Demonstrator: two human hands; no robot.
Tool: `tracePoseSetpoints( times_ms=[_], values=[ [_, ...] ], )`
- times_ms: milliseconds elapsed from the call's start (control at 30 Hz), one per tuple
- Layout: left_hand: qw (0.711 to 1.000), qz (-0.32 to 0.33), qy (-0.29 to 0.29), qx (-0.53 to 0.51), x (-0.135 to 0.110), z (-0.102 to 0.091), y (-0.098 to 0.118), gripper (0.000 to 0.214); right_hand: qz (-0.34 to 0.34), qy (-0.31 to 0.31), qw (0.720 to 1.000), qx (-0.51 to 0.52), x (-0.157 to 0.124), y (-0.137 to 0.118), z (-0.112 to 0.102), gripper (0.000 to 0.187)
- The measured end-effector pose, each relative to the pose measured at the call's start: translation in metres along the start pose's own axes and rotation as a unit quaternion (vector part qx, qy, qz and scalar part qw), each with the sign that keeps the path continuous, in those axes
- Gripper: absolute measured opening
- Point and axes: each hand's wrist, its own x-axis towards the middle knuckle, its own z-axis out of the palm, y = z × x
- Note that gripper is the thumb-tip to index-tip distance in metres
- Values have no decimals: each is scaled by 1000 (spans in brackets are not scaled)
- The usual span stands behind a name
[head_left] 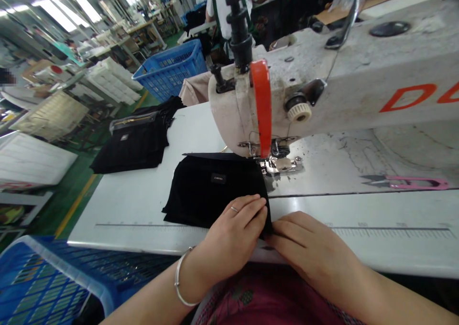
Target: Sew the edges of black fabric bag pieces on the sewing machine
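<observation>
A black fabric panel [201,193] with a small label lies on the white sewing table, its far right corner at the presser foot [276,166] of the sewing machine [236,110]. My left hand [238,224] rests on the panel's right part, fingers together and pressing it down. At the near right corner my right hand [304,241] pinches the panel's edge between thumb and fingers; the thumb is mostly hidden. The needle area is partly covered by the orange-red guard [261,107].
Pink-handled thread snips [409,181] lie right of the needle. A stack of black pieces [138,141] sits at the table's left end. One blue crate [68,272] stands below the front edge, another blue crate [175,69] behind. A person [229,9] works beyond the machine.
</observation>
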Motion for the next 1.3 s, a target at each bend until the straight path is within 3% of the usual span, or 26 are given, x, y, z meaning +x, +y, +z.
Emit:
tracePoseSetpoints(
  times_ms=[133, 233, 400, 767, 900, 1100, 1300],
  values=[
    [1000, 0, 9, -6, 1, 2, 1, 39, 31, -36, 999, 21, 13, 6, -18, 17],
    [999, -2, 20, -26, 0, 2, -1, 40, 33, -15, 996, -80, 32, 26, -26, 23],
    [998, -15, 15, -54, -1, 4, -8, 47, 10, -71, 981, -178, 47, 57, -17, 35],
    [998, -7, 35, -53, 16, 6, -32, 42, 5, -11, 983, -184, 50, 68, -8, 35],
    [998, -13, 39, -51, 17, 6, -32, 44, 9, 1, 987, -159, 47, 64, -12, 36],
    [998, -8, 25, -58, 14, 3, -34, 45, 21, -23, 998, -54, 24, 31, -21, 16],
    [971, -63, 137, -187, 11, 2, -36, 35, 32, 14, 996, -84, 11, 24, -7, 7]
  ],
)
